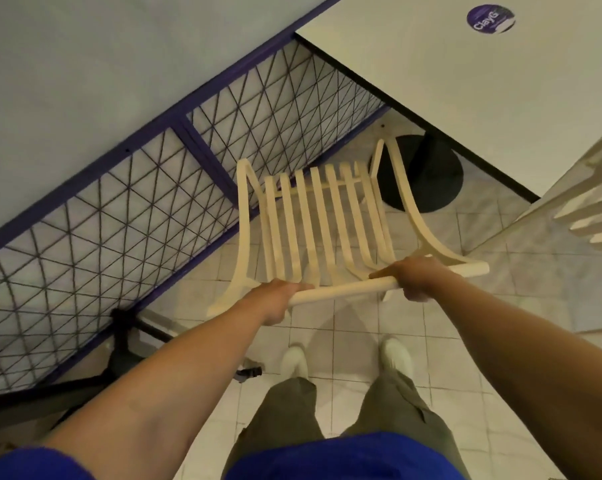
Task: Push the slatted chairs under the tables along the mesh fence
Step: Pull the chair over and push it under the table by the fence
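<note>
A cream slatted chair (322, 223) stands on the tiled floor right in front of me, its back toward me. My left hand (275, 299) grips the left part of its round top rail. My right hand (417, 277) grips the same rail further right. Beyond the chair, at the upper right, is a white square table (500, 98) with a black round pedestal base (427, 178). The chair's front edge sits near that base, outside the tabletop's edge. The purple-framed mesh fence (154, 188) runs diagonally along the left, close to the chair's left side.
A second cream slatted chair (594, 202) shows at the right edge. Black tripod-like legs (119, 348) stand by the fence at the lower left. A purple round sticker (490, 19) lies on the tabletop. My feet in white shoes stand on the pale tiles just behind the chair.
</note>
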`<state>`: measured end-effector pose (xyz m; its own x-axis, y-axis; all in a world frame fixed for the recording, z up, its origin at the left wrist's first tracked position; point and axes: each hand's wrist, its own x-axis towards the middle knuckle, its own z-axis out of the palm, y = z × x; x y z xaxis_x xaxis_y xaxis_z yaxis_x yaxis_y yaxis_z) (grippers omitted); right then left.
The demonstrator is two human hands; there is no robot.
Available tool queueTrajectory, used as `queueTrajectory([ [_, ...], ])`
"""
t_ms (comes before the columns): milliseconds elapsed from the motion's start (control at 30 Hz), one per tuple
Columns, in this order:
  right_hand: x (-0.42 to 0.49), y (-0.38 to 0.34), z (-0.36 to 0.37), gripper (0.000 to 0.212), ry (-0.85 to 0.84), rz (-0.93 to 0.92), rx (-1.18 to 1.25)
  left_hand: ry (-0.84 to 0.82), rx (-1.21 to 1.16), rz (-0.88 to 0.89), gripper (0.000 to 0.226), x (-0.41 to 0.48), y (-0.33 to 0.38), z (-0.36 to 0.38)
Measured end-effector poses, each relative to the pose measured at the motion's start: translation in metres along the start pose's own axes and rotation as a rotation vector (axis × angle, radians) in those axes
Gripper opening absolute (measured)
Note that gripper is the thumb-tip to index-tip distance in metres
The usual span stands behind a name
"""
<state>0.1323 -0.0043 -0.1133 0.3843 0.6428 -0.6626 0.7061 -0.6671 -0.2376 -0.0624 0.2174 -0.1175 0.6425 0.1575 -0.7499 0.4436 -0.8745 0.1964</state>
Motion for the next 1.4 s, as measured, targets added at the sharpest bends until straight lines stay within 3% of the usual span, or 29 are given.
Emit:
queueTrajectory([
  [400,0.002,-0.041,0.027,0.072,0.012,0.124,0.052,-0.024,0.139,0.065,0.086,0.002,-0.043,-0.025],
  [1100,0.008,-0.076,0.037,0.071,0.015,0.205,0.119,-0.023,0.292,0.201,0.084,0.025,-0.073,-0.069],
  [1400,0.012,-0.07,0.035,0.063,-0.021,0.128,0.157,0.002,0.31,0.181,0.072,0.03,-0.077,-0.065],
])
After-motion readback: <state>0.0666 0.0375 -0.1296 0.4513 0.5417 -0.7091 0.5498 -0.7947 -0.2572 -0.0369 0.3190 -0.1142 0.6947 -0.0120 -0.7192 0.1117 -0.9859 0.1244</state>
